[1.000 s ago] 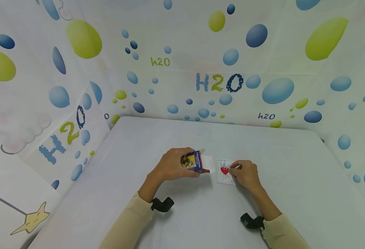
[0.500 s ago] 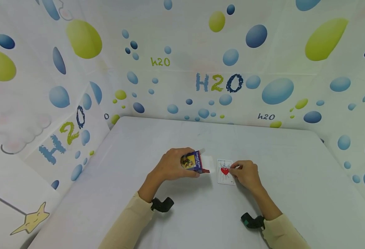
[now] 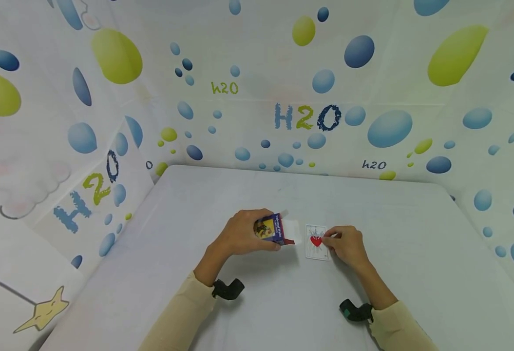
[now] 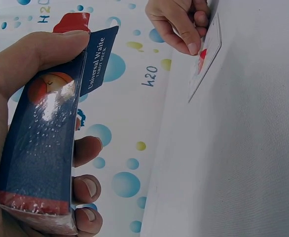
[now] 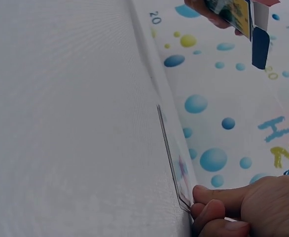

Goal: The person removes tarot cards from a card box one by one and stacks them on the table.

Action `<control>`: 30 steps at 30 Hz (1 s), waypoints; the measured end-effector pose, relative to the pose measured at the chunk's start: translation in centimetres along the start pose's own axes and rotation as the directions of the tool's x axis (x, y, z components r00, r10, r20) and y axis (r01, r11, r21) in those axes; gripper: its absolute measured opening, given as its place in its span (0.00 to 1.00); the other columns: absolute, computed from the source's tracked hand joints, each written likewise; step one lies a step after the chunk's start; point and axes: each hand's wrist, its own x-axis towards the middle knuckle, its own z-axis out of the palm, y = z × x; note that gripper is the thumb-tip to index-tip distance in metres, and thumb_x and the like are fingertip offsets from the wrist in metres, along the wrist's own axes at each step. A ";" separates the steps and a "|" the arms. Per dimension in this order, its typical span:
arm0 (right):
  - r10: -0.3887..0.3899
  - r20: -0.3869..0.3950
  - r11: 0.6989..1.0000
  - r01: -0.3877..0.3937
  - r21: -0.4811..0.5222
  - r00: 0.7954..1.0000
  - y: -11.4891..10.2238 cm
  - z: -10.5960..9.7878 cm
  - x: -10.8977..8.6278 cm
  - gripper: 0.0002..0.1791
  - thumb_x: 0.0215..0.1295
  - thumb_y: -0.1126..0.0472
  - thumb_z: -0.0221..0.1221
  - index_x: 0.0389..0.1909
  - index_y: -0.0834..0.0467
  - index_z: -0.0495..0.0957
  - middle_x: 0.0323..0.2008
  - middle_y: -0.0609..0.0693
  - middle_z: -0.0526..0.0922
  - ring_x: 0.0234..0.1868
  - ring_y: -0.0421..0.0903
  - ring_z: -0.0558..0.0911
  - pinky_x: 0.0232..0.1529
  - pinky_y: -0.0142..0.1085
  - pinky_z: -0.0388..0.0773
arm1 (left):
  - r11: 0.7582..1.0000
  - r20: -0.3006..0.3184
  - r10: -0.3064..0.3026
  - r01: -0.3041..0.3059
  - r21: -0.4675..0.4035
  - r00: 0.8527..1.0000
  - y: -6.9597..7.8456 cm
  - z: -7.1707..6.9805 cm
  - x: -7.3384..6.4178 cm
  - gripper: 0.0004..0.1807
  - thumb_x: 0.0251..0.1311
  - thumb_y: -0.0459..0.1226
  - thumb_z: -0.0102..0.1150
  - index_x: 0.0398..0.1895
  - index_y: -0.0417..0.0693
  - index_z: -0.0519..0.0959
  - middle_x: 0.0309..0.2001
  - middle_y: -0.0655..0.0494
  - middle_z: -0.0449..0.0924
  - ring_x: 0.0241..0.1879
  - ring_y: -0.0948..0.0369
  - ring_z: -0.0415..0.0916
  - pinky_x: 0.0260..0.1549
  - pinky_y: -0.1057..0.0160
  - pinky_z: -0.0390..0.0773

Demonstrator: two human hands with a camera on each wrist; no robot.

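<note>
My left hand point(image 3: 238, 235) grips a tarot deck box point(image 3: 267, 228), raised over the table. Its end flaps stand open toward the right, a red flap and a dark blue flap point(image 4: 98, 61) that reads "Universal Waite Tarot Deck". In the left wrist view the thumb lies along one side of the box and the fingertips come round the other. To the right, my right hand point(image 3: 349, 246) pinches a white tarot card point(image 3: 314, 252) at its right edge. The card's face, with a red heart crossed by swords, points up, close over the tabletop. A doubled edge line shows along the card point(image 5: 169, 158).
A white cloth covers the table point(image 3: 283, 312). Behind it and at the sides hangs a printed backdrop point(image 3: 257, 58) with blue and green drops and "H2O" lettering. Black wrist cameras point(image 3: 228, 288) sit at both sleeve cuffs.
</note>
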 end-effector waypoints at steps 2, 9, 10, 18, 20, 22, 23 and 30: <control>0.004 0.008 1.000 -0.004 0.013 1.000 0.0 0.0 -0.1 0.03 0.60 0.67 0.67 0.33 0.63 0.86 0.17 0.50 0.79 0.18 0.44 0.77 0.20 0.34 0.71 | 1.000 0.000 0.004 -0.004 -0.003 1.000 0.0 0.0 0.0 0.42 0.41 0.60 0.76 0.62 0.56 0.79 0.46 0.61 0.83 0.44 0.61 0.74 0.42 0.59 0.77; -0.007 -0.001 1.000 0.007 0.006 1.000 -0.8 -0.2 -0.4 0.05 0.63 0.65 0.65 0.36 0.63 0.87 0.18 0.50 0.79 0.18 0.44 0.76 0.20 0.34 0.72 | 1.000 -0.002 0.007 -0.007 -0.011 1.000 0.1 0.1 0.0 0.41 0.41 0.60 0.76 0.62 0.56 0.79 0.47 0.62 0.83 0.44 0.61 0.74 0.42 0.59 0.77; -0.008 -0.002 1.000 0.008 0.005 1.000 -1.0 -0.2 -0.5 0.05 0.64 0.65 0.65 0.37 0.63 0.87 0.19 0.51 0.79 0.19 0.44 0.76 0.20 0.34 0.72 | 1.000 0.000 0.006 -0.006 -0.011 1.000 0.1 0.1 0.0 0.41 0.41 0.60 0.76 0.62 0.56 0.79 0.47 0.62 0.83 0.45 0.61 0.74 0.43 0.59 0.77; -0.035 0.015 0.997 0.034 0.069 0.999 -2.9 -0.5 -1.0 0.08 0.68 0.63 0.63 0.42 0.62 0.85 0.23 0.54 0.80 0.20 0.45 0.77 0.20 0.32 0.73 | 1.000 0.013 0.001 -0.001 -0.017 1.000 0.4 0.1 -0.1 0.42 0.42 0.61 0.75 0.63 0.57 0.79 0.48 0.62 0.82 0.46 0.61 0.74 0.43 0.59 0.77; -0.066 0.012 0.995 0.065 0.077 0.998 -3.2 -0.4 -1.2 0.08 0.69 0.61 0.63 0.43 0.61 0.85 0.23 0.54 0.80 0.20 0.46 0.76 0.21 0.32 0.73 | 1.000 0.012 0.003 -0.003 -0.012 1.000 0.4 0.2 -0.1 0.42 0.42 0.61 0.75 0.63 0.57 0.79 0.48 0.62 0.82 0.45 0.61 0.74 0.43 0.59 0.77; -0.095 0.009 0.991 0.094 0.099 0.995 -3.5 -0.4 -1.3 0.10 0.70 0.60 0.63 0.45 0.61 0.85 0.23 0.55 0.79 0.21 0.47 0.77 0.21 0.33 0.74 | 1.000 0.012 0.005 -0.005 -0.006 1.000 0.5 0.4 -0.1 0.42 0.41 0.61 0.76 0.63 0.58 0.79 0.48 0.62 0.83 0.45 0.61 0.73 0.43 0.59 0.77; -0.107 0.011 0.988 0.105 0.115 0.994 -3.6 -0.4 -1.4 0.10 0.70 0.59 0.62 0.45 0.61 0.85 0.23 0.56 0.79 0.22 0.47 0.77 0.22 0.34 0.75 | 1.000 0.016 0.009 -0.009 -0.004 1.000 0.6 0.5 -0.1 0.42 0.41 0.61 0.76 0.63 0.58 0.79 0.49 0.62 0.83 0.45 0.61 0.74 0.43 0.58 0.77; -0.173 0.002 0.950 0.166 0.266 0.985 -5.3 -0.6 -2.4 0.14 0.71 0.55 0.63 0.45 0.63 0.85 0.28 0.64 0.81 0.22 0.50 0.78 0.23 0.35 0.78 | 0.998 0.055 0.050 -0.052 0.024 0.997 1.2 1.4 0.0 0.41 0.41 0.62 0.75 0.61 0.59 0.79 0.48 0.64 0.83 0.44 0.63 0.74 0.41 0.61 0.78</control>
